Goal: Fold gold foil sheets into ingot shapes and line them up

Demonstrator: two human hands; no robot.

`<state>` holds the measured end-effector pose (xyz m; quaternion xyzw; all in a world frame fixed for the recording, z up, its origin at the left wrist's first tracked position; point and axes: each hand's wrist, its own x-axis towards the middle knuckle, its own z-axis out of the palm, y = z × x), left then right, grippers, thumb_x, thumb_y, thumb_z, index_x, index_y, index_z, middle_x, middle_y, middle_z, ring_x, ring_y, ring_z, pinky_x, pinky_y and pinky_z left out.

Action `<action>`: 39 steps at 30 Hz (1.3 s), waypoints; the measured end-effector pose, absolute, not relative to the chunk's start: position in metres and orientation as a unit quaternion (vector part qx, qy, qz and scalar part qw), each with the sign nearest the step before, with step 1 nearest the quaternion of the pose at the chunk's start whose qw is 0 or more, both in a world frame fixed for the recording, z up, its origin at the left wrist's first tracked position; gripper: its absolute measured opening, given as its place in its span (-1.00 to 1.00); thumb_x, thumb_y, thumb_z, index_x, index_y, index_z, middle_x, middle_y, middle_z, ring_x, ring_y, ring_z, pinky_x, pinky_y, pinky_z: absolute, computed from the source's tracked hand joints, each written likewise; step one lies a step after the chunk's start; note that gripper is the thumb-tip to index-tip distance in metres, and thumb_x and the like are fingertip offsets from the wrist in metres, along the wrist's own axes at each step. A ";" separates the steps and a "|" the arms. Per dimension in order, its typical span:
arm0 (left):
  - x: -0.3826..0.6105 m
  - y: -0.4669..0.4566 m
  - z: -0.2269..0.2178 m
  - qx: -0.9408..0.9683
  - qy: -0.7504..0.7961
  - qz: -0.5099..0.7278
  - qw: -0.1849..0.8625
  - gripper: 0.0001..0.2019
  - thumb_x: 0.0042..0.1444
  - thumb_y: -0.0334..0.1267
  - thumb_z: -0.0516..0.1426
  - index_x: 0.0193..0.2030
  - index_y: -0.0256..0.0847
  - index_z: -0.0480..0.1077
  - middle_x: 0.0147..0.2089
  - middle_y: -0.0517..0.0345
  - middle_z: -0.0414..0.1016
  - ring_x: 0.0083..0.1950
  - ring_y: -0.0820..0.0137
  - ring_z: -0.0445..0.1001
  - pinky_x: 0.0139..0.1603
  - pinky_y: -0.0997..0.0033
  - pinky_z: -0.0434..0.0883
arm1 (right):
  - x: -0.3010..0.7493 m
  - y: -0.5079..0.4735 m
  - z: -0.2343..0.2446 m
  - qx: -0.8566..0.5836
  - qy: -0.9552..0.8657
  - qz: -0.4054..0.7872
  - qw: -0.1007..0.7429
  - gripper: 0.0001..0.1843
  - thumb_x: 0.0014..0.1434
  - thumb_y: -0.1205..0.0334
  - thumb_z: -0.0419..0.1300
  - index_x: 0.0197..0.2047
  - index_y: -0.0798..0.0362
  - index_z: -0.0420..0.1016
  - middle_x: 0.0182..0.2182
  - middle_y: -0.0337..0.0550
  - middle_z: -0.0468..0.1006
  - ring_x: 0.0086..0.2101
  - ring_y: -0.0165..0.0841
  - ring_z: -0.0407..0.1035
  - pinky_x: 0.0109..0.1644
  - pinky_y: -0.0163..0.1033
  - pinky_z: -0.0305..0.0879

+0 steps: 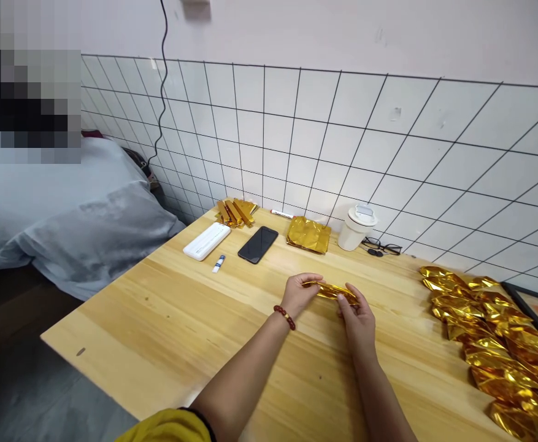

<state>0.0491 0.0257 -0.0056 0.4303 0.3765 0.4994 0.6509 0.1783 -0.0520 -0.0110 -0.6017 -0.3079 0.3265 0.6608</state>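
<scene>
A narrow folded strip of shiny gold foil paper [332, 291] stretches between my two hands above the wooden table [167, 331]. My left hand [299, 293], with a red bead bracelet [284, 317] at the wrist, pinches its left end. At the other end, my right hand [357, 310] grips the strip between thumb and fingers. Beyond my hands lies a stack of flat gold foil sheets [308, 234]. Two rows of puffed, folded gold foil pieces [489, 331] run along the table's right side.
Near the wall stand a white lidded cup [354, 228], glasses [386, 247] and a marker [281, 214]. Farther left are a black phone [258, 245], a white box [207, 240], a small tube [219, 264] and folded gold strips [234, 213]. A person in grey [66, 202] is at left.
</scene>
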 end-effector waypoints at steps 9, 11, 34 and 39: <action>0.051 0.025 -0.005 0.431 0.342 0.511 0.660 -0.56 -0.20 -0.49 0.29 -0.07 -0.27 0.57 -0.13 -0.06 0.66 -0.11 0.25 0.60 -0.09 0.30 0.51 | 0.182 -0.054 -0.011 -0.591 -0.288 0.336 0.674 -0.49 -0.10 -0.05 0.44 -0.10 0.01 0.60 -0.60 -0.35 0.40 -0.53 -0.42 0.22 -0.43 -0.29 0.17; 0.050 0.025 -0.004 0.425 0.338 0.513 0.665 -0.55 -0.20 -0.49 0.26 -0.07 -0.24 0.59 -0.11 -0.04 0.66 -0.12 0.26 0.59 -0.13 0.33 0.50 | 0.181 -0.055 -0.010 -0.576 -0.288 0.344 0.684 -0.50 -0.07 -0.03 0.42 -0.07 0.01 0.58 -0.60 -0.36 0.39 -0.52 -0.42 0.23 -0.41 -0.29 0.19; 0.045 0.023 -0.005 0.570 0.249 0.517 0.588 -0.59 -0.01 -0.37 0.29 0.04 -0.15 0.56 0.28 -0.07 0.37 0.21 0.21 0.45 0.14 0.25 0.48 | 0.185 -0.058 -0.009 -0.546 -0.273 0.361 0.705 -0.37 -0.13 0.05 0.45 0.05 -0.06 0.51 -0.07 -0.11 0.54 -0.30 -0.33 0.43 -0.22 -0.20 0.40; 0.045 0.022 -0.004 0.596 0.237 0.512 0.571 -0.58 0.00 -0.39 0.26 0.06 -0.16 0.55 0.26 -0.08 0.38 0.28 0.19 0.39 0.16 0.28 0.46 | 0.187 -0.056 -0.008 -0.541 -0.256 0.366 0.712 -0.48 -0.24 0.17 0.46 -0.12 -0.02 0.60 -0.11 -0.14 0.58 -0.33 -0.36 0.40 -0.29 -0.26 0.38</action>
